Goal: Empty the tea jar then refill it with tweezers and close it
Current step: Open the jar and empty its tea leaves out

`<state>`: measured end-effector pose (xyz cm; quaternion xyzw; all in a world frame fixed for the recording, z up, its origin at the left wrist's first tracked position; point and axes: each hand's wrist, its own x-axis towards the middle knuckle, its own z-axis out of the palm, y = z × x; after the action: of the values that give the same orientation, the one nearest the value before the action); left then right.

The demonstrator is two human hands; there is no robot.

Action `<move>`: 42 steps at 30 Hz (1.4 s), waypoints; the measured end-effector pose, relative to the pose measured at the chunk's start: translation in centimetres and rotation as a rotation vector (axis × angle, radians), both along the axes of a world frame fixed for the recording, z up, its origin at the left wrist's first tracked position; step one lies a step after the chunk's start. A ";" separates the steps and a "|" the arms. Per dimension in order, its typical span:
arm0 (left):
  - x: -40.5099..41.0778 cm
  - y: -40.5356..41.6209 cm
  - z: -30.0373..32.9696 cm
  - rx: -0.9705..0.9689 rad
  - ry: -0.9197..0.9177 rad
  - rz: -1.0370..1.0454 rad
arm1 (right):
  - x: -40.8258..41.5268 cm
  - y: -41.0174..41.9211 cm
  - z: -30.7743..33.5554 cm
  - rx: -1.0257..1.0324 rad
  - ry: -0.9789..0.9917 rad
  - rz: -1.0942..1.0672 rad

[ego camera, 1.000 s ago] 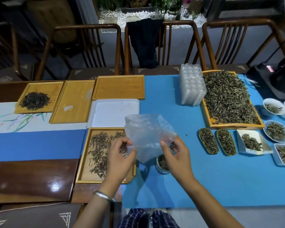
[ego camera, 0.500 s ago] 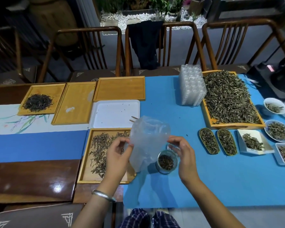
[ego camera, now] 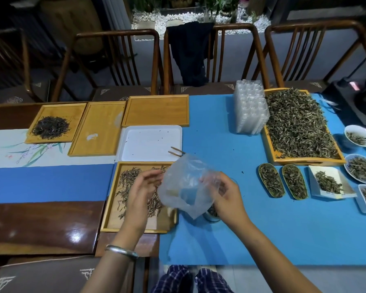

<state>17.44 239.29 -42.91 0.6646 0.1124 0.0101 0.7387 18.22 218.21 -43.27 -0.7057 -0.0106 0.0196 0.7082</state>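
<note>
Here both hands [ego camera: 143,188] [ego camera: 226,193] pinch a crumpled clear bag [ego camera: 185,188] hiding most of the tea jar [ego camera: 212,214]

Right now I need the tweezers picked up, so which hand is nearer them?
Neither clearly. The tweezers lie beyond the plastic bag both hold; left hand is left-front of them, right hand right-front.
</note>
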 end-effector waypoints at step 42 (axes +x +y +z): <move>0.3 0.9 -2.1 0.133 0.123 0.124 | -4.3 -5.3 -10.1 -0.457 0.168 0.143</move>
<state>17.75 240.23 -45.06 0.7034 0.1974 0.0223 0.6824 13.91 212.92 -53.37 -0.8409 0.0031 0.1298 0.5253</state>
